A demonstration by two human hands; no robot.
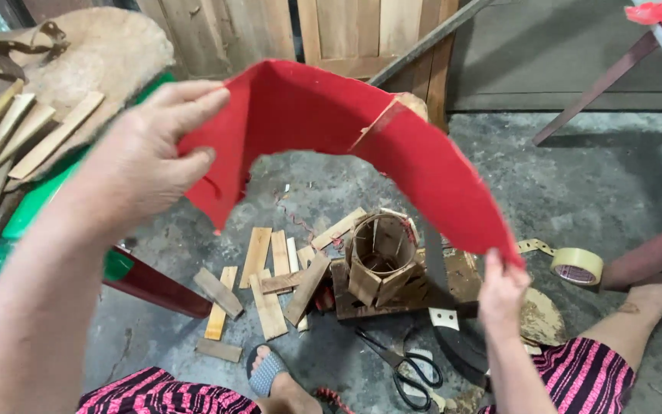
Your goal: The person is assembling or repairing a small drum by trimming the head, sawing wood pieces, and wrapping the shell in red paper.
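Head cam is looking straight down at the floor, and I'm watching both hands holding up a long strip of red felt (323,115) that's arching like a bridge over a little round wooden frame (381,257) sitting on the concrete. Left hand (143,157) is gripping the upper left end of the felt, up and to the left of the frame, fingers pressed together along the front edge and thumb tucked behind. Right hand (502,295) is pinching the lower right corner of the strip, just right of the frame, with fingers curled tight.

Around the frame: a scatter of flat wooden slats (258,284) is lying just to its left, black-handled scissors (408,368) are lying below it, and a roll of clear tape (576,264) is sitting well off to the right. A dark blade-like tool (442,307) is resting just right of the frame, running down toward the scissors. A foot in a grey sandal (266,372) is poking in below the slats. More slats are stacked on a green table (36,199) far left of the frame.
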